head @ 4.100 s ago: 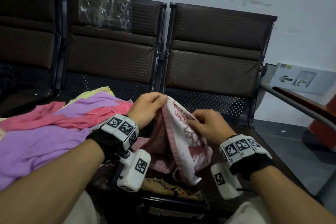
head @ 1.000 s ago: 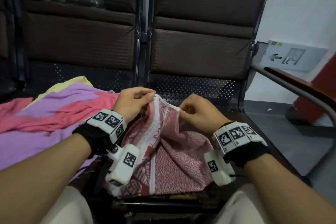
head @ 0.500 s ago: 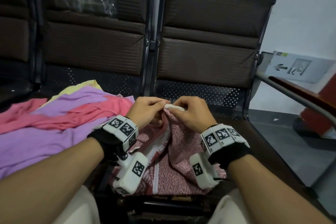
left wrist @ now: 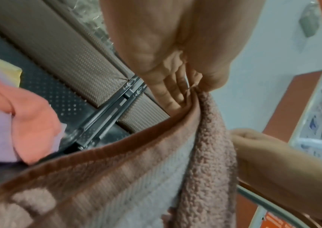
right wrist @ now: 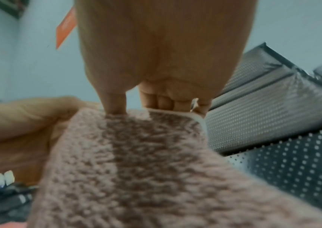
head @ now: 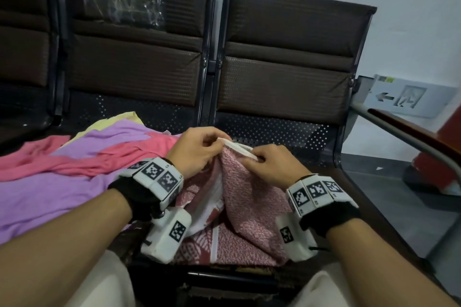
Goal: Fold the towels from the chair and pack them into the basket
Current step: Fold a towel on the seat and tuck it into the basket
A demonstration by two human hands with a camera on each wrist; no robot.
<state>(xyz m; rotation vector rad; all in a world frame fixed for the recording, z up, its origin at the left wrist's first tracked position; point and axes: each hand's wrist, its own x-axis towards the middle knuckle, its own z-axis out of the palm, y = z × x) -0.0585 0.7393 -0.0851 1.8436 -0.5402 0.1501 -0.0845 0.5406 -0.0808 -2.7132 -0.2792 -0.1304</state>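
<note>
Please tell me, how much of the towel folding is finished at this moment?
Nothing looks finished: no folded towel or basket is in view. In hand: left hand and right hand pinch the white edge of the red patterned towel. Left: the purple towel, pink towel and yellow towel, unfolded on the chair.

We hold our left hand (head: 197, 151) and right hand (head: 270, 166) close together ahead of us, forearms angled inward, fingers of each curled in a pinch, knuckles up.

Dark padded seats (head: 287, 57) against pale wall (head: 411, 7)
</note>
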